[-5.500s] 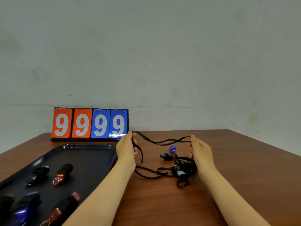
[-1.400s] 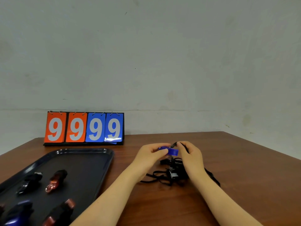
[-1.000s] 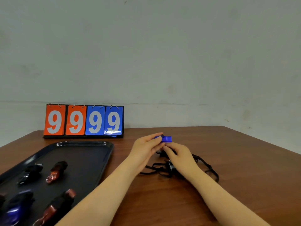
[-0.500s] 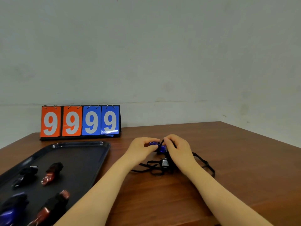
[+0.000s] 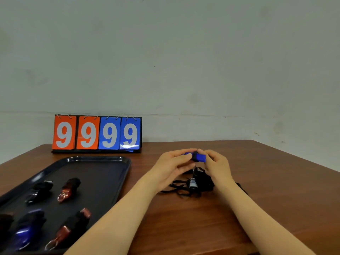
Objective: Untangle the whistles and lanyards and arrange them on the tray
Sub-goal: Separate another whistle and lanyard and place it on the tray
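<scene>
A blue whistle (image 5: 199, 157) is held a little above the table between both hands. My left hand (image 5: 172, 165) pinches its left end and my right hand (image 5: 216, 165) pinches its right end. Under them lies a tangle of black lanyards (image 5: 199, 184) with a silver whistle (image 5: 192, 184) in it. A strand runs from the blue whistle down into the tangle. The dark tray (image 5: 103, 173) at the left holds several wrapped whistles, among them a red one (image 5: 69, 188), a black one (image 5: 39, 190) and a blue one (image 5: 27, 230).
A flip scoreboard (image 5: 96, 133) reading 9999 stands at the back left of the brown wooden table (image 5: 266, 181), against the grey wall. The table's right edge runs diagonally at the far right.
The blue whistle was lifted out of the tangle and turned between both hands. It stays raised above the lanyards, now with my right fingers on its right end. The view shifted slightly.
</scene>
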